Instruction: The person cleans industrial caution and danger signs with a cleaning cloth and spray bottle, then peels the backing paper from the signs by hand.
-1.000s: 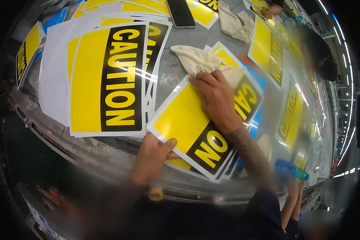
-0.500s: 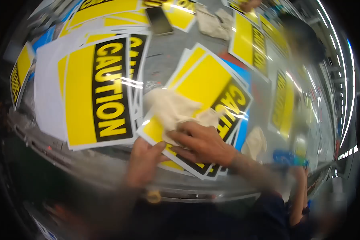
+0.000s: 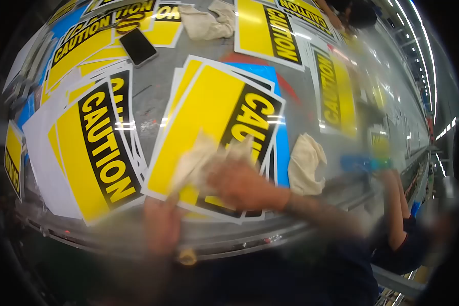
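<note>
A yellow-and-black caution sign (image 3: 204, 97) lies on top of a slanted stack at the front middle of the table. My right hand (image 3: 239, 186), blurred by motion, presses a cream cloth (image 3: 191, 160) onto the lower part of this sign. The cloth bunches out past the fingers and covers some of the lettering. At the sign's near left corner, my left hand (image 3: 162, 224) grips the edge with the thumb on top; its other fingers are blurred or hidden. Blue sheet material (image 3: 282, 153) shows beneath the stack's right side.
Left of me lies another stack of caution signs (image 3: 71, 137). Behind it are a phone (image 3: 138, 47), scissors (image 3: 128, 23) and more signs. Crumpled cloths lie at the back (image 3: 204, 23) and right (image 3: 307, 166). A co-worker's arm (image 3: 395, 204) reaches in at right, near a blue-green item (image 3: 367, 163).
The view has shifted, so the table's contents appear lower and further left. My right hand has moved the cloth toward the sign's near edge, uncovering more of its middle. The left hand stays at the corner.
</note>
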